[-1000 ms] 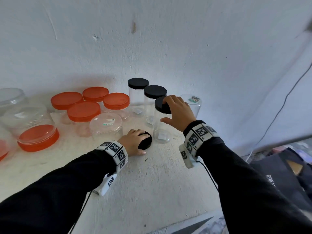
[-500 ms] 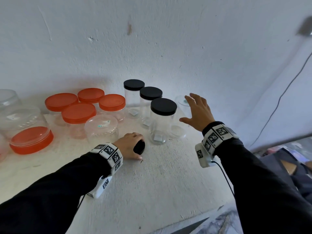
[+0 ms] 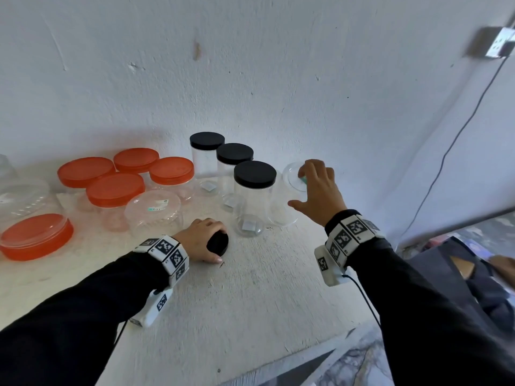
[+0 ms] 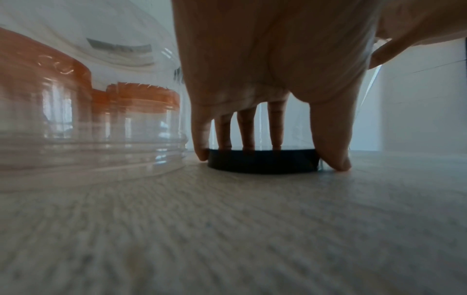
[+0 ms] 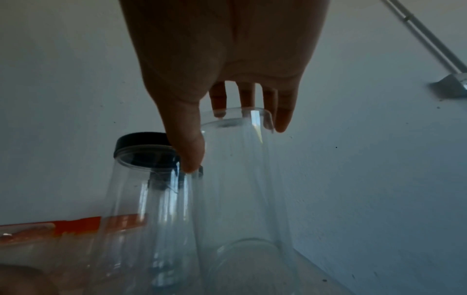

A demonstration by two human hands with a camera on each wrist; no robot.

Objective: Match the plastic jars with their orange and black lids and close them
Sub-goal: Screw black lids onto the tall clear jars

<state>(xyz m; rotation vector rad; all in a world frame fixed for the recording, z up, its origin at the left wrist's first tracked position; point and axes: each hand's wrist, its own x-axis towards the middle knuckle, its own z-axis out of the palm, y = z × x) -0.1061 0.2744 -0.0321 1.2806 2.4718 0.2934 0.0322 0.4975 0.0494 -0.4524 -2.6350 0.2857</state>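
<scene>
My right grip (image 3: 315, 190) left the capped jar (image 3: 253, 196) and curled over the uncapped jar (image 3: 278, 203) just right of it, next to close. My left grip (image 3: 200, 238) clutched the loose black lid (image 3: 218, 243) just before it.

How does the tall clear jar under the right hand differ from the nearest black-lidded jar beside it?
The lidded jar wears a black cap; the bare jar has none. The lidded jar stands mouth up; the bare jar seems inverted, its closed base up under the right hand. Both are tall, clear and round, and stand side by side on the table.
</scene>
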